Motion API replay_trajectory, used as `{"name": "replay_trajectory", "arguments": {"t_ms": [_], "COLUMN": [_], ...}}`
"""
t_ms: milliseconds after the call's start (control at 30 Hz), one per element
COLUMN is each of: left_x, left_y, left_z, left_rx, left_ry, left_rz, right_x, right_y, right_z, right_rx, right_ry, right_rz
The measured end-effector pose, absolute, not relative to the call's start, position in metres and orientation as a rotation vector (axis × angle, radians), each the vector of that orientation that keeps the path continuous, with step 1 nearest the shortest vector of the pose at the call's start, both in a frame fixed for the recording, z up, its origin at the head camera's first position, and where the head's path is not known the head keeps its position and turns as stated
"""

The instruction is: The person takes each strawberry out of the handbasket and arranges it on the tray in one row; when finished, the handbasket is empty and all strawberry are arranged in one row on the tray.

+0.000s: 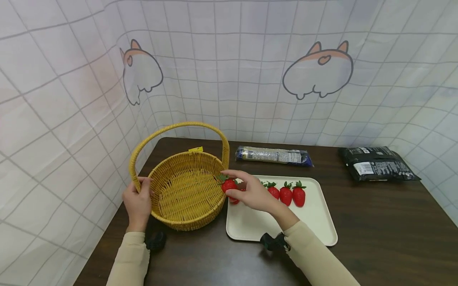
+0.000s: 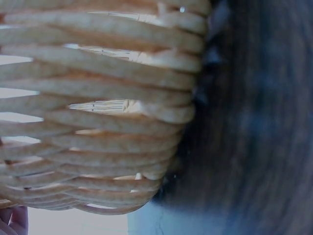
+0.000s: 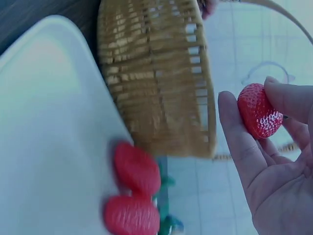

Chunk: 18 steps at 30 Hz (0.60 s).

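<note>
A yellow wicker basket (image 1: 186, 190) with a tall arched handle stands at the left of the table, nothing lying inside it. My left hand (image 1: 138, 202) grips the basket at its left side, by the foot of the handle; the left wrist view is filled by the woven wall (image 2: 98, 117). Between the thumb and fingers of my right hand (image 1: 255, 192) is a red strawberry (image 3: 259, 111) with green leaves, held by the basket's right rim. Several more strawberries (image 1: 286, 194) lie in a row on a white tray (image 1: 247, 226), some partly hidden behind that hand.
Behind the tray lies a long blue and clear packet (image 1: 273, 155). A black package (image 1: 375, 163) rests at the table's back right. A white grid-patterned curtain (image 1: 243, 79) hangs behind the dark wooden table (image 1: 386, 238).
</note>
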State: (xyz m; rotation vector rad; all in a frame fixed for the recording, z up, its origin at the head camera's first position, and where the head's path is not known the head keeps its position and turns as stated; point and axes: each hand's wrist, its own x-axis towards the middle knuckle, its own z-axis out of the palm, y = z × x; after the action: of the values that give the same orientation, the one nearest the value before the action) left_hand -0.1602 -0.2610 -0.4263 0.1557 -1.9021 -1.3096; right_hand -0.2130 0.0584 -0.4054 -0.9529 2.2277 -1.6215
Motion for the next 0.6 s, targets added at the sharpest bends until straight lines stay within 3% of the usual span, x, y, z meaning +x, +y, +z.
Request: {"name": "replay_trajectory", "arguments": {"t_ms": [600], "left_x": [-0.161], "left_y": [-0.260], "left_z": [-0.427], "left_rx": [0.150], "left_ry": [-1.894], "left_rz": [-1.301], "right_x": [-0.227], "right_y": [0.139], "right_z": [-0.411], "right_rx": [-0.639], "right_ry": [2.209], "right_rz": [-2.025]}}
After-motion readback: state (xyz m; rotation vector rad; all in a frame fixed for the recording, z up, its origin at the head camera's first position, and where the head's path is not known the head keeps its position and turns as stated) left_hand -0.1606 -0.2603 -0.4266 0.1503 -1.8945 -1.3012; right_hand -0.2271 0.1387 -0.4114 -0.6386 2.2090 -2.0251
